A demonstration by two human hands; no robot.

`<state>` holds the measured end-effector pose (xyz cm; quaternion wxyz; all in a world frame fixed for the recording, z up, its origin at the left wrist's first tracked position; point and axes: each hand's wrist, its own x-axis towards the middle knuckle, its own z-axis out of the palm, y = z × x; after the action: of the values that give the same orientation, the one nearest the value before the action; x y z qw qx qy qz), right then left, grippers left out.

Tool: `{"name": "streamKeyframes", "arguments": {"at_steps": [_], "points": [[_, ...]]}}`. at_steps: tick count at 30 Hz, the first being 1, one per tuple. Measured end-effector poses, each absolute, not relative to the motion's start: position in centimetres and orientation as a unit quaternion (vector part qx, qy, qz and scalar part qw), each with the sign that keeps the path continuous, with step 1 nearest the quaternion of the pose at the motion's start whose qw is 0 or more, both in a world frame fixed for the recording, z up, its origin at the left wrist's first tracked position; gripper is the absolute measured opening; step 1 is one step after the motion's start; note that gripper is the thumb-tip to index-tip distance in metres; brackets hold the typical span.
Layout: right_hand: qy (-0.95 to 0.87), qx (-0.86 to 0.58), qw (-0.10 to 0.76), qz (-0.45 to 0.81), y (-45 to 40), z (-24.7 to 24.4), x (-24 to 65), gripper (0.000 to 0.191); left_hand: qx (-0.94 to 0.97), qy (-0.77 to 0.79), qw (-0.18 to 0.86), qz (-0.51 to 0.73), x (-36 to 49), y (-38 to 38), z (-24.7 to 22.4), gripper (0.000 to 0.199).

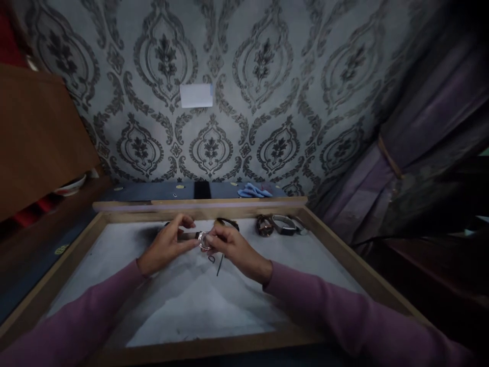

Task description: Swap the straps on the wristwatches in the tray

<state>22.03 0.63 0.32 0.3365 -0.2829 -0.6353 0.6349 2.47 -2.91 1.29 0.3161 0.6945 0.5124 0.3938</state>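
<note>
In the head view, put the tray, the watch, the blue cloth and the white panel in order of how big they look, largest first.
1. Tray
2. White panel
Last: blue cloth and watch, unranked; the watch is partly hidden.

Watch-like piece (205,240): round, shiny silver rim, middle blurred. Pinched in right hand (231,247), left hand's (170,243) thumb at its left edge. Tilted, raised over the white board, left of center, toward far side. Dark bit just beside, upper left; whether attached, unclear.
</note>
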Motion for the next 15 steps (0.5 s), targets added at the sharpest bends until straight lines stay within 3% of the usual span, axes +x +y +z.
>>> {"name": "streamKeyframes", "arguments": {"at_steps": [4, 8, 15], "points": [[-0.557, -0.283, 0.413, 0.662, 0.8, 1.1, 21.5, 0.042, 0.657, 0.578, 0.157, 0.458, 2.0, -3.0, 2.0, 0.018], [-0.509, -0.265, 0.462, 0.677, 0.5, 1.4, 21.1, 0.038, 0.686, 0.543, 0.278, 0.397, 3.0, -3.4, 2.2, 0.028], [-0.485, -0.240, 0.473, 0.696, -0.5, 0.9, 20.8, 0.039, 0.663, 0.461, 0.408, 0.427, 5.8, -3.7, 1.6, 0.033]]}}
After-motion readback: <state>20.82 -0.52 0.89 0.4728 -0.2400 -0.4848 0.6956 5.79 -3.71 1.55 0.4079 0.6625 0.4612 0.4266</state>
